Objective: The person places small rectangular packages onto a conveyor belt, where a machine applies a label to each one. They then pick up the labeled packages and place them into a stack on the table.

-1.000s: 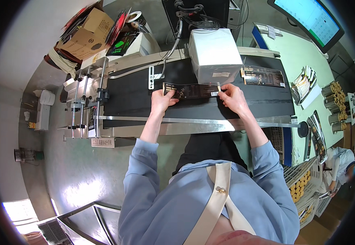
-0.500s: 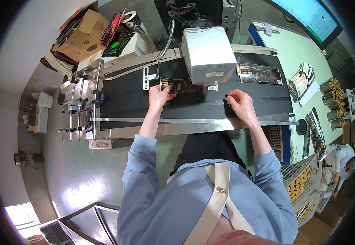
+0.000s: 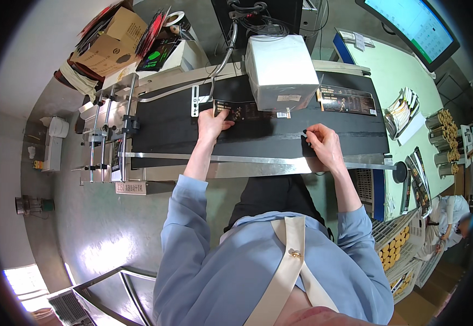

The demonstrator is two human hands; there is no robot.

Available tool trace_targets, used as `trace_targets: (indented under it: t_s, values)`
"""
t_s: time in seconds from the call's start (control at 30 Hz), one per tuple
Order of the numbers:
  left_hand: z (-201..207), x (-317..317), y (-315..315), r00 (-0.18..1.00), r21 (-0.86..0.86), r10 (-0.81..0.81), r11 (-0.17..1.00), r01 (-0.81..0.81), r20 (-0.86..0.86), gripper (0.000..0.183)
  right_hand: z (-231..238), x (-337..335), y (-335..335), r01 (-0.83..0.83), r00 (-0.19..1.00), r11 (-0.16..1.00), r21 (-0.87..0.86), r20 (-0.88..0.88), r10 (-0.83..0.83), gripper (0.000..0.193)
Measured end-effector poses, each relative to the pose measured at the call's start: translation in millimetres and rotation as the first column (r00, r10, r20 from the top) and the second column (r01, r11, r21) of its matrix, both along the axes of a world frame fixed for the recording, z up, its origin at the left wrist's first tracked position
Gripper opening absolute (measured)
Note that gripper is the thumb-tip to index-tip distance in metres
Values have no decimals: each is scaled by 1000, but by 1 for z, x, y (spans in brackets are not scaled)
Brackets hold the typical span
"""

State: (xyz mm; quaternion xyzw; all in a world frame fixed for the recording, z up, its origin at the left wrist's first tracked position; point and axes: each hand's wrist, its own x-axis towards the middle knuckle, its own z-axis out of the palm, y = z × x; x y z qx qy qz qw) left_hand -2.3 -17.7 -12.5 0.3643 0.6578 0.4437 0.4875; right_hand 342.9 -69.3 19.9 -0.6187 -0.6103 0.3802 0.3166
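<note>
On the black conveyor belt (image 3: 258, 144) lies a flat black packet (image 3: 244, 110) with gold print and a barcode at its right end. My left hand (image 3: 212, 127) is closed over the packet's left end, with bent fingers lying on it. To the right, my right hand (image 3: 326, 146) hovers above the belt, its thumb and fingers pinched together. A small dark thing (image 3: 305, 131) shows at those fingertips, too small to name. Farther right on the belt lie more black and gold packets (image 3: 348, 101), overlapping.
A large white box (image 3: 280, 68) stands behind the packet. A slotted white bracket (image 3: 195, 101) stands by my left hand. Metal rods (image 3: 106, 133) cross the belt's left end; a metal rail (image 3: 236, 159) runs along the front. A pale green table (image 3: 410, 70) stands at right.
My right hand has shifted slightly to the right, still pinched. My left hand stays on the packet's left end. The whole view has moved a little.
</note>
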Motion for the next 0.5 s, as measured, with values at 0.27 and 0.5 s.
trace_targets:
  t_s: [0.27,0.5]
  values:
    - [0,1,-1,1000,12,1,1000,-1,-2,19,-8,2,0,-2,1000,1000,9,0,2,26]
    - [2,2,-1,1000,14,7,1000,-7,3,18,-4,0,-2,8,1000,1000,6,-9,-8,25]
